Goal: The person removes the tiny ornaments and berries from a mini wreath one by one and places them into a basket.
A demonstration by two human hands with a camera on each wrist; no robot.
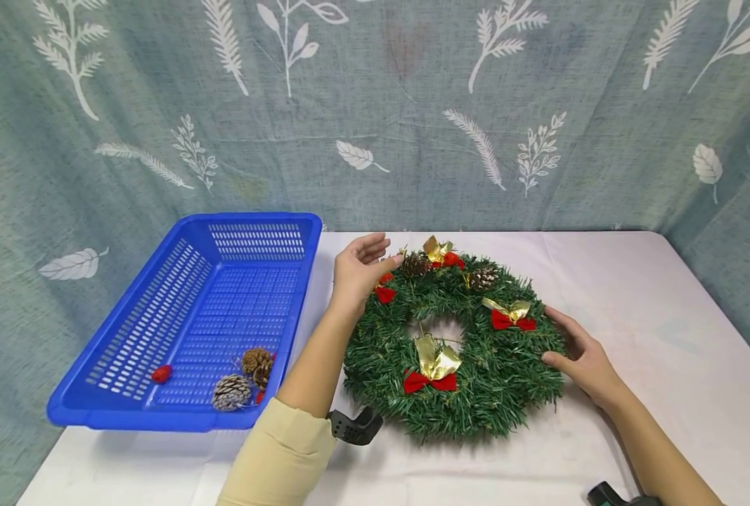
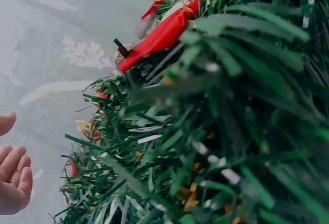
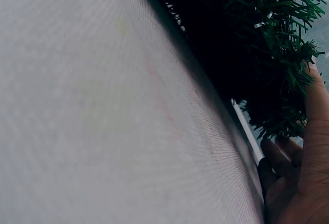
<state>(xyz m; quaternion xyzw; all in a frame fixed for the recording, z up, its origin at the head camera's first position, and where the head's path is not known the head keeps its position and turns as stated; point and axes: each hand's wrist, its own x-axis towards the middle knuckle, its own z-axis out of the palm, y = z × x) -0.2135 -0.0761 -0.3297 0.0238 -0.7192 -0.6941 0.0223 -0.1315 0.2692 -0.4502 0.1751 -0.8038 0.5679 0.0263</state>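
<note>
A green wreath (image 1: 476, 400) lies on the table, carrying red bows (image 1: 431, 381) with gold ribbon, pinecones (image 1: 483, 276) and a red ornament (image 1: 452, 260). My left hand (image 1: 358, 274) is above its upper left edge, fingers loosely bent and holding nothing. Its thumb is near a dark pinecone (image 1: 416, 265); whether they touch I cannot tell. In the left wrist view the hand (image 2: 14, 178) appears beyond the needles. At the wreath's right edge my right hand (image 1: 586, 358) grips the greenery, thumb on top, fingers partly hidden at the rim.
To the left stands a blue plastic basket (image 1: 311, 281) with several pinecones (image 1: 231, 392) and a red ornament (image 1: 162, 374) inside. White cloth covers the table (image 1: 659, 316). A patterned curtain (image 1: 406, 161) hangs behind it.
</note>
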